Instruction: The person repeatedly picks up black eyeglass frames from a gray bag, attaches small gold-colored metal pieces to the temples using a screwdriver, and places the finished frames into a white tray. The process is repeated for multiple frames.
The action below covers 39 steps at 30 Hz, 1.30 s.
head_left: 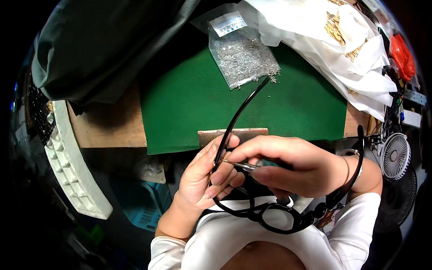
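Observation:
My left hand [204, 173] grips a black glasses frame [274, 218] at the hinge corner, where one long black temple arm [240, 112] rises toward the green mat. My right hand [292, 164] pinches thin metal tweezers [240, 165] with their tip at that hinge, between my left fingers. The other temple arm [355, 166] curves up behind my right wrist. The front of the frame rests against my white shirt, low in the picture.
A green mat [202, 103] covers a wooden bench [103, 126]. A clear bag of tiny metal parts [243, 56] lies at its far edge, white bags with gold pieces [346, 40] at the right. A dark cloth bag [103, 40] at left, a white foam tray [72, 166], a small fan [395, 155].

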### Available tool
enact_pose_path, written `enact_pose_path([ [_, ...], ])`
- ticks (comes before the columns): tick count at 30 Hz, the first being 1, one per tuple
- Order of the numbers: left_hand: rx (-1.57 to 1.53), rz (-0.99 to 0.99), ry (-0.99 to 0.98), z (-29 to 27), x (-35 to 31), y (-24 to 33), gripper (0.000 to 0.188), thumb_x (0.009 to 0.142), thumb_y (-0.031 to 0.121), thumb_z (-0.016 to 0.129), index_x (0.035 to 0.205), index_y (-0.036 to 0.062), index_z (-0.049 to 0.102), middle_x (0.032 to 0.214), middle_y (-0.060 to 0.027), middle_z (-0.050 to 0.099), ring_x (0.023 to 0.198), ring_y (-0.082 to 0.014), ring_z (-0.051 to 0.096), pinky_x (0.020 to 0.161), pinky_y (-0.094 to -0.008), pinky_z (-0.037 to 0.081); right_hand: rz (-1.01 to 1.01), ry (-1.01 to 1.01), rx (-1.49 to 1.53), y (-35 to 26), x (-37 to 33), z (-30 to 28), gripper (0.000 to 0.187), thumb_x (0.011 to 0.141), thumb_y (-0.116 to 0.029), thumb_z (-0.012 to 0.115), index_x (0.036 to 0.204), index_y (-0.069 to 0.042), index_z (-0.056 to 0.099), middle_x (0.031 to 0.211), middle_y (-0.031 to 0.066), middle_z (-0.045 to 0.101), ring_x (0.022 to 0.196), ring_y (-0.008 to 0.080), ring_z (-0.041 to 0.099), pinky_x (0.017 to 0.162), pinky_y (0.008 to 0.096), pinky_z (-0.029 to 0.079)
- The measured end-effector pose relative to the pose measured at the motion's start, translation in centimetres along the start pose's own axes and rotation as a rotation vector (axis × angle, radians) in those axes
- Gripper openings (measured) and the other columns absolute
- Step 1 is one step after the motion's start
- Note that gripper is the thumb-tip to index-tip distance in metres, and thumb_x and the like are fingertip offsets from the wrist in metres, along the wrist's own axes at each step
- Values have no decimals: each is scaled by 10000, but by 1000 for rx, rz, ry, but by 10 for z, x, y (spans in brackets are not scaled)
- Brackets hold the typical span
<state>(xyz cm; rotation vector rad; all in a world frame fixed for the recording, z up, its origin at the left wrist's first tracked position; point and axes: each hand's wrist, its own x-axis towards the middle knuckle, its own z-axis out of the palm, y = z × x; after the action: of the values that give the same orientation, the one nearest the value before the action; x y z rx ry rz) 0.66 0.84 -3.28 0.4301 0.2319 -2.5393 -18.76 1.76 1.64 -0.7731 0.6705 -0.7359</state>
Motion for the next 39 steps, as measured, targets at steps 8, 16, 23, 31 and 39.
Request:
enact_pose_path([
  [8,50,-17,65,1,0,-3,316,933,238,349,1156,32,440,533,4,444,339,-61,337,529,-212,419,314,60,1,-6,-1,0,236,880,-111,458,1057,41,426,832,90,570,619,123,583,491,210,457],
  [16,119,-3,74,1,2,-5,310,925,252,375,1153,55,444,525,15,420,347,-65,330,636,-246,462,528,67,233,-5,-3,-6,273,902,-168,443,1135,-30,407,928,73,557,494,90,510,398,178,381],
  [23,121,-12,142,2,5,-6,298,942,258,333,1133,63,453,513,31,394,342,-47,311,478,-203,403,341,135,250,7,-4,-1,326,884,-213,481,1060,52,411,693,38,537,471,73,488,365,195,369],
  [31,210,10,187,10,3,-8,318,947,242,311,1142,29,444,509,26,407,318,-41,303,419,-170,327,346,69,-82,4,-10,-14,294,862,-207,512,1070,-4,466,767,50,554,521,87,515,445,214,425],
  [39,354,123,9,11,12,-8,293,936,276,338,925,17,475,485,-30,452,372,-80,394,678,-298,483,34,495,-1505,27,-15,-38,404,779,-172,593,1140,-47,464,847,129,457,630,277,545,563,341,467],
])
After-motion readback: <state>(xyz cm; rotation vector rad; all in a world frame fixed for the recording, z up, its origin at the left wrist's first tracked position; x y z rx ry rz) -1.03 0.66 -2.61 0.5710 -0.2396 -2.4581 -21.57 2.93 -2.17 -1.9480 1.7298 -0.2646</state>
